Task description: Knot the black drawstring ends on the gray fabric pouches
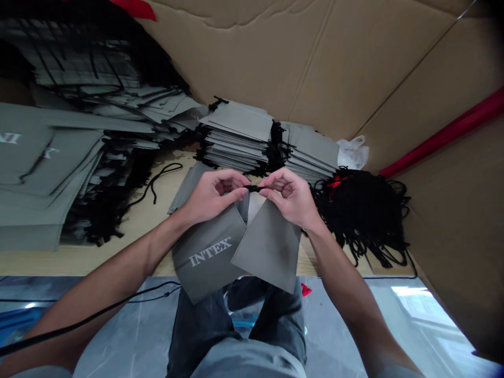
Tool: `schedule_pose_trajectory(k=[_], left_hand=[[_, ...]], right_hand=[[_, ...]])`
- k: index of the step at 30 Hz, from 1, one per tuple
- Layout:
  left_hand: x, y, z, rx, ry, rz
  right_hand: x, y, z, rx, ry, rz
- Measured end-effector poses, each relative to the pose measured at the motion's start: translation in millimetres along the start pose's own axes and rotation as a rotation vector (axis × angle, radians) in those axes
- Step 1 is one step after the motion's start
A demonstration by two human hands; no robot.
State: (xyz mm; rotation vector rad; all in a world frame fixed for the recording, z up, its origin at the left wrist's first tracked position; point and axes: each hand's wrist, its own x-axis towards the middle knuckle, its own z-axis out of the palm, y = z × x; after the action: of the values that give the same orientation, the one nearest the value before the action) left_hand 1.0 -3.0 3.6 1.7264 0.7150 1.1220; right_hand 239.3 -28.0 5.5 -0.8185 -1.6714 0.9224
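My left hand (214, 194) and my right hand (289, 197) meet above the table edge, thumbs and fingers closed in a pinch. Between the fingertips runs a short black cord (253, 188), taut and level; whether it is knotted I cannot tell. Below my left hand hangs a grey fabric piece printed INTEX (207, 262), over the table's front edge. A plain grey fabric flap (271, 241) hangs under my right hand and overlaps the printed one. How the two join at the top is hidden by my fingers. Another grey piece (189, 181) lies behind my left hand.
Stacks of grey fabric pieces with black cords stand at the left (74, 173) and back, including a middle stack (238, 131) and a right stack (311, 149). A heap of black cords (366, 215) lies right. A loose cord loop (153, 181) rests on the table. Cardboard (275, 58) walls the back.
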Motion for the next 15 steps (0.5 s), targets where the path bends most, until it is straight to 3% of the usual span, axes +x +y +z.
schedule_pose_trajectory(k=[15], left_hand=[[-0.5, -1.4, 0.1, 0.031, 0.008, 0.019]], right_hand=[[0.8, 0.0, -0.2, -0.026, 0.004, 0.001]])
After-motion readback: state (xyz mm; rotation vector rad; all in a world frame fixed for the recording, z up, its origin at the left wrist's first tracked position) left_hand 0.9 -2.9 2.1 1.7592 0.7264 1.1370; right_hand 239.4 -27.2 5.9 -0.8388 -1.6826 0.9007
